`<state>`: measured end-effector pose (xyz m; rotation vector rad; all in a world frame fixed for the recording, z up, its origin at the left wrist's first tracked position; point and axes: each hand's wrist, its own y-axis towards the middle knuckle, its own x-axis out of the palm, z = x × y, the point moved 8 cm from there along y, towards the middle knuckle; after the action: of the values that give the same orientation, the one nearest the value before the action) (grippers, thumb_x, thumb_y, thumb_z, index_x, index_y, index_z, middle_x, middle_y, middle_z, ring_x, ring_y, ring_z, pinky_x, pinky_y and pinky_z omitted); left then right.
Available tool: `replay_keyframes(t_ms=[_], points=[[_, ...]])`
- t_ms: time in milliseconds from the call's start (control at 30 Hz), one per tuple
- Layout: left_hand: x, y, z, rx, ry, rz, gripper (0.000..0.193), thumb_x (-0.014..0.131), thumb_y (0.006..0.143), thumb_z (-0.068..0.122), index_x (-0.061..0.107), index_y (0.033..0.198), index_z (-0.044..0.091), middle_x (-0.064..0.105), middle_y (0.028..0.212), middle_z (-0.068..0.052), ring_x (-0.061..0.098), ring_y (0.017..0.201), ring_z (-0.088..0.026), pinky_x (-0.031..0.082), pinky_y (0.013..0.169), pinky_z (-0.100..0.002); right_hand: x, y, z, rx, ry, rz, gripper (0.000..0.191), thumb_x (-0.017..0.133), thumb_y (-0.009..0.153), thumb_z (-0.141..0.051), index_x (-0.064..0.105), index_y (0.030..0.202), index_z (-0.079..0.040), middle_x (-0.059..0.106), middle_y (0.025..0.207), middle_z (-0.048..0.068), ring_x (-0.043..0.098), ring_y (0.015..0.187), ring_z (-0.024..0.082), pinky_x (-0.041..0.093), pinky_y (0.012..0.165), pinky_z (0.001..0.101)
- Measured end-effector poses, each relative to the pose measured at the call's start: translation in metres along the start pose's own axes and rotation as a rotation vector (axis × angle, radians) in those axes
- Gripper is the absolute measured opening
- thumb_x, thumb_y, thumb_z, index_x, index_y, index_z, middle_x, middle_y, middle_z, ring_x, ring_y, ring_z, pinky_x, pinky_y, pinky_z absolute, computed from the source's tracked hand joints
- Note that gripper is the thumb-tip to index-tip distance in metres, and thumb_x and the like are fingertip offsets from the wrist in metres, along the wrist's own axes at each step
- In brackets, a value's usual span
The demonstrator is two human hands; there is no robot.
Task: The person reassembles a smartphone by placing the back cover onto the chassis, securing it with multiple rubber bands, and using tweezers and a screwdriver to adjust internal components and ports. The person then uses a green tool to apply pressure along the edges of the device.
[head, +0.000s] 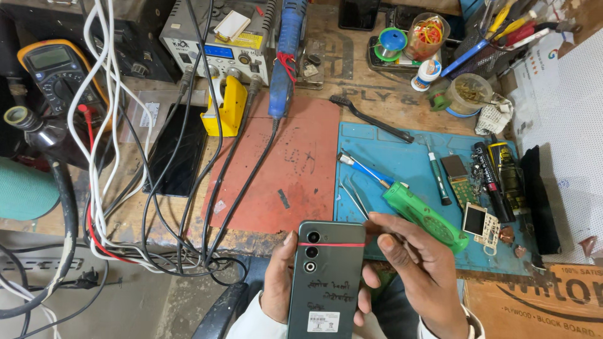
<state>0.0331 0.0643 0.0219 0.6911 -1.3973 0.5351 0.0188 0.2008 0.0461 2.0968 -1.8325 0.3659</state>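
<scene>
A dark green smartphone (328, 276) lies back-up in my hands at the bottom centre, its camera lenses toward the bench, with handwriting and a white sticker on its back. My left hand (276, 282) grips its left edge from underneath, thumb on the side. My right hand (418, 260) is against the phone's right edge, fingers curled, thumb and forefinger pinched together near the upper right corner. Whether something small sits in that pinch is not visible. A green-handled soldering tool (424, 213) lies just beyond my right hand.
A red mat (282, 169) and a blue mat (402, 157) cover the bench. Tweezers (355, 198), a screwdriver (438, 179), circuit boards (480, 223), a black phone (178, 150), a multimeter (56, 69), a soldering station (220, 44) and tangled cables (113, 188) lie around.
</scene>
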Motion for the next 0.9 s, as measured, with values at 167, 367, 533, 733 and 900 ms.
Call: replay_keyframes(t_ms=[167, 367, 533, 733, 900], points=[[-0.002, -0.001, 0.004, 0.013, 0.034, 0.011, 0.091, 0.029, 0.101, 0.069, 0.040, 0.155, -0.003, 0.061, 0.122, -0.034, 0.070, 0.097, -0.041, 0.062, 0.081, -0.048, 0.007, -0.003, -0.002, -0.191, -0.250, 0.000, 0.023, 0.062, 0.099, 0.007, 0.063, 0.122, 0.006, 0.065, 0.123, 0.022, 0.065, 0.074, 0.016, 0.061, 0.055, 0.0313], [0.005, -0.001, -0.001, 0.001, -0.007, -0.014, 0.093, 0.029, 0.097, 0.072, 0.043, 0.150, -0.003, 0.062, 0.121, -0.033, 0.070, 0.095, -0.039, 0.061, 0.079, -0.047, 0.004, -0.005, 0.003, -0.260, -0.347, 0.048, 0.023, 0.062, 0.095, 0.013, 0.067, 0.116, 0.005, 0.068, 0.120, 0.023, 0.069, 0.078, 0.014, 0.061, 0.058, 0.0313], [0.007, -0.002, -0.004, 0.026, -0.053, 0.010, 0.092, 0.030, 0.099, 0.072, 0.046, 0.149, -0.003, 0.062, 0.118, -0.035, 0.071, 0.091, -0.039, 0.060, 0.076, -0.048, 0.009, -0.009, -0.004, -0.335, -0.387, -0.012, 0.024, 0.062, 0.095, 0.014, 0.066, 0.117, 0.005, 0.068, 0.120, 0.022, 0.070, 0.078, 0.014, 0.064, 0.057, 0.0275], [0.002, -0.003, -0.001, 0.010, -0.072, 0.039, 0.092, 0.030, 0.097, 0.076, 0.049, 0.145, -0.001, 0.064, 0.114, -0.035, 0.071, 0.088, -0.040, 0.060, 0.074, -0.050, 0.019, -0.010, -0.002, -0.310, -0.389, -0.118, 0.026, 0.058, 0.095, 0.015, 0.064, 0.117, 0.002, 0.066, 0.118, 0.020, 0.069, 0.073, 0.012, 0.065, 0.057, 0.0315], [0.004, -0.003, -0.004, -0.020, -0.108, 0.038, 0.095, 0.030, 0.097, 0.076, 0.050, 0.145, -0.003, 0.064, 0.115, -0.034, 0.071, 0.090, -0.041, 0.060, 0.075, -0.050, 0.021, -0.013, 0.010, -0.159, 0.085, -0.096, 0.033, 0.055, 0.101, 0.014, 0.061, 0.131, 0.002, 0.067, 0.085, 0.013, 0.076, 0.062, 0.018, 0.063, 0.050, 0.0345]])
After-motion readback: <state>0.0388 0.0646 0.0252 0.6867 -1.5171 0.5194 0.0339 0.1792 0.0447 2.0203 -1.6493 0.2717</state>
